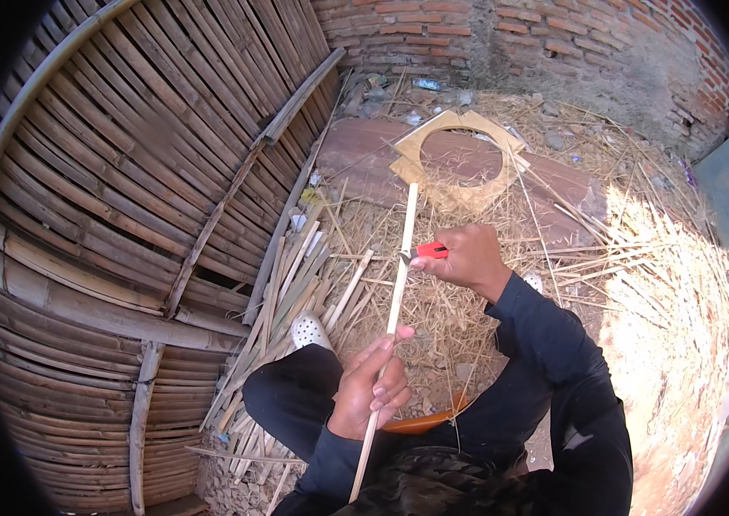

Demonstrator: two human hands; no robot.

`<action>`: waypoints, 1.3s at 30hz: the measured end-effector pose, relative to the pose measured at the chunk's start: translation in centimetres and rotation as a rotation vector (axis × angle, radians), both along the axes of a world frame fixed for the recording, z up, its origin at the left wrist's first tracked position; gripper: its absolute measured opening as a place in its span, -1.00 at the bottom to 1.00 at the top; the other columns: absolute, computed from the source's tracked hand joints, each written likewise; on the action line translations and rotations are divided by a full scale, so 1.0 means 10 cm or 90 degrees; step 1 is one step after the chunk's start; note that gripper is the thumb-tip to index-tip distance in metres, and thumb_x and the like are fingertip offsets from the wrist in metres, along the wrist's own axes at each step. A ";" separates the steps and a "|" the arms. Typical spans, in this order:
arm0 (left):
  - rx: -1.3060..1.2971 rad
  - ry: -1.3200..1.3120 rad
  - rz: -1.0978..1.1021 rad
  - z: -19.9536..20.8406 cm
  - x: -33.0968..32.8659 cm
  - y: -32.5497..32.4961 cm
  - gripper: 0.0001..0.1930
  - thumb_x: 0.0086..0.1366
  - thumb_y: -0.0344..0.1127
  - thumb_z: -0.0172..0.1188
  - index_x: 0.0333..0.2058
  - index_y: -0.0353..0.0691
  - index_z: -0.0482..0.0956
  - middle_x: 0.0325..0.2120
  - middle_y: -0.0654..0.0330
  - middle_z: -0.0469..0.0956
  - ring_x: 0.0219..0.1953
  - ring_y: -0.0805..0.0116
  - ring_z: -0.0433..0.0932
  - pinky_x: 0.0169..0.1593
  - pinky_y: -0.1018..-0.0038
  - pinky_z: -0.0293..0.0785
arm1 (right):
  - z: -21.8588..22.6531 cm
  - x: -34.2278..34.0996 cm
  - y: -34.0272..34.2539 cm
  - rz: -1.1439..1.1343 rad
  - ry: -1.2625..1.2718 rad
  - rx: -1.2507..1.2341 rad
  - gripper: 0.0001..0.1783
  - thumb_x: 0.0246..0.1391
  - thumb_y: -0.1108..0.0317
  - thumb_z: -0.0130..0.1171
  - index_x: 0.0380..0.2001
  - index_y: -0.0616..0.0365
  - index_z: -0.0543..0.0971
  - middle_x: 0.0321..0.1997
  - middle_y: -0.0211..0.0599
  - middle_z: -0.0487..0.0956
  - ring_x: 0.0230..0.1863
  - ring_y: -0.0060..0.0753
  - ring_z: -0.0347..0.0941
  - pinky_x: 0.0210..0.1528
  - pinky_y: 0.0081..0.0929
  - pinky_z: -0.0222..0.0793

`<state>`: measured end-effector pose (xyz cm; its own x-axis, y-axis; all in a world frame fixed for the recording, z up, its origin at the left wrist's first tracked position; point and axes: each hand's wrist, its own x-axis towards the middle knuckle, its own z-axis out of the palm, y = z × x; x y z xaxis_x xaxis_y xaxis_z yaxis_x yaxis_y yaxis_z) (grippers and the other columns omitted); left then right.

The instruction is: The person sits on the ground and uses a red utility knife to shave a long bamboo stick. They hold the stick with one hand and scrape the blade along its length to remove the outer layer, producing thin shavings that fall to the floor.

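Note:
My left hand (pixel 373 387) is closed around the lower part of a long, pale bamboo strip (pixel 397 297). The strip slants up and away from my lap, its far end near a board with a round hole. In the fist of my right hand (pixel 470 256) is a small knife with a red handle (pixel 431 249). Its short blade rests against the strip, about midway between my left hand and the far end. Most of the knife handle is hidden by my fingers.
Split bamboo strips (pixel 282 301) lie in a pile at left, beside a slatted bamboo wall (pixel 123 172). Shavings cover the ground. The yellowish board (pixel 416 142) lies on a reddish-brown plank (pixel 351 159) before a brick wall (pixel 433 30). An orange seat (pixel 420 423) shows under me.

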<state>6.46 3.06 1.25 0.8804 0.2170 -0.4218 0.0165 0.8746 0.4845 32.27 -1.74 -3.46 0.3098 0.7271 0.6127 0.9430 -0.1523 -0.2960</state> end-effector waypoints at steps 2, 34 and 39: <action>0.001 0.000 0.000 0.00 0.01 -0.02 -0.68 0.51 -0.25 -0.25 0.10 -0.23 0.33 -0.83 0.45 0.09 -0.86 0.65 0.03 -0.70 0.65 0.05 | -0.04 0.07 0.01 -0.028 -0.007 0.002 -0.26 -0.18 -0.51 0.14 -0.84 -0.01 0.49 -0.88 -0.36 0.36 -0.82 -0.26 0.36 -0.73 -0.33 0.23; 0.423 0.101 -0.033 0.08 -0.10 0.02 -0.60 0.50 -0.23 -0.15 0.19 -0.31 0.29 -0.75 0.42 0.17 -0.74 0.67 0.11 -0.63 0.68 0.07 | 0.06 -0.38 -0.04 0.115 -0.013 -0.023 -0.23 -0.24 -0.53 0.17 -0.86 0.01 0.44 -0.86 -0.38 0.38 -0.82 -0.30 0.36 -0.72 -0.37 0.22; 0.406 0.094 -0.028 0.09 -0.09 0.02 -0.60 0.49 -0.24 -0.13 0.20 -0.32 0.27 -0.75 0.42 0.17 -0.73 0.67 0.11 -0.63 0.66 0.05 | 0.04 -0.34 0.03 0.128 -0.029 0.020 -0.23 -0.25 -0.54 0.17 -0.86 0.01 0.43 -0.87 -0.41 0.37 -0.83 -0.35 0.36 -0.72 -0.40 0.23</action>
<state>5.52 3.30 2.18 0.8369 0.4301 -0.3387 0.1513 0.4128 0.8982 28.86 -1.39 -3.02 0.1317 0.7517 0.6463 0.9662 0.0484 -0.2532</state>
